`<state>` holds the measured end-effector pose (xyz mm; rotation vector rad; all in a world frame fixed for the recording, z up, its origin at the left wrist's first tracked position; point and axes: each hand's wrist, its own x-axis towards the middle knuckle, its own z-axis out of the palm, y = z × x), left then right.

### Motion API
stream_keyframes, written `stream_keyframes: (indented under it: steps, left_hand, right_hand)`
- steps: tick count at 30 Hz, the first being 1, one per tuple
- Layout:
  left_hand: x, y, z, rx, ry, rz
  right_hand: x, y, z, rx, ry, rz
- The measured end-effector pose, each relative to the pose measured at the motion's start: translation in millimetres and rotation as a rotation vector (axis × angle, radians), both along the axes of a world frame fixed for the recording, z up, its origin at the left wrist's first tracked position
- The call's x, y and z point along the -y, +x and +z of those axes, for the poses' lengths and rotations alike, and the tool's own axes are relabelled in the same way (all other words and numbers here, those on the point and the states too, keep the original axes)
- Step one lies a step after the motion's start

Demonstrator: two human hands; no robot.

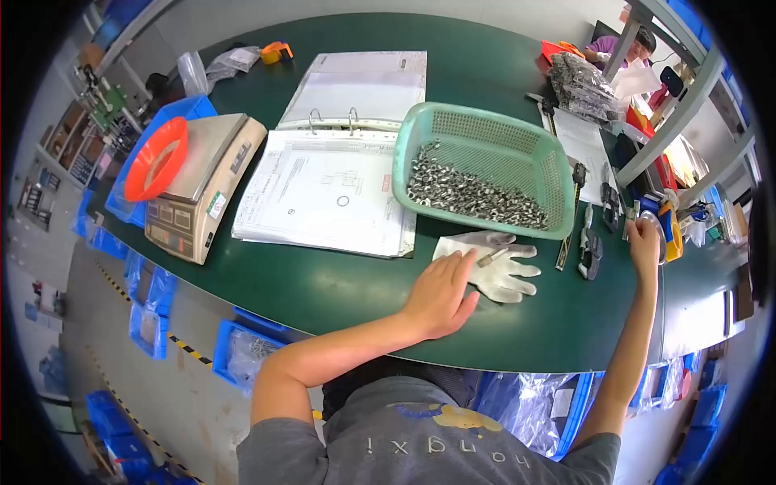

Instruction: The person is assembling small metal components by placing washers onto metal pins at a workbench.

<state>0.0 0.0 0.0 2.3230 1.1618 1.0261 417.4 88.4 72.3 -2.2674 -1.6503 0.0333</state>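
Note:
My left hand (440,295) lies flat by the table's front edge, fingers stretched out, its fingertips at the edge of a white work glove (505,279). On the glove rests a short metal cylinder (491,257). At the right side, my right hand (644,242) has its fingers pinched together beside a round, shiny object (651,220) and a yellow tape dispenser (669,230); what they grip, if anything, I cannot make out. Behind the glove, a green plastic basket (501,125) contains many small metal parts (473,190).
Calipers (591,250) and other measuring tools lie right of the basket. An open ring binder (323,186) is left of it, then a weighing scale (230,182) with a red bowl (158,159). Bagged parts (584,85) stand at the back right, near another person (608,47).

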Motion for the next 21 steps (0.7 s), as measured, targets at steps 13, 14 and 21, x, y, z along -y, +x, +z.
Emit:
stream_keyframes:
  steps: [13,14,21]
  left_hand:
    - [-29,-60,12,0.554,-0.446,-0.180]
    - [-32,-58,7,0.671,-0.497,-0.144]
    - [-37,-76,5,0.880,-0.671,-0.094]
  right_hand:
    - [79,-316,-14,-0.911,-0.150,0.561]
    - [74,-322,-14,-0.899,-0.154,0.555]
    - [56,-326,-16,-0.416,0.091,0.904]
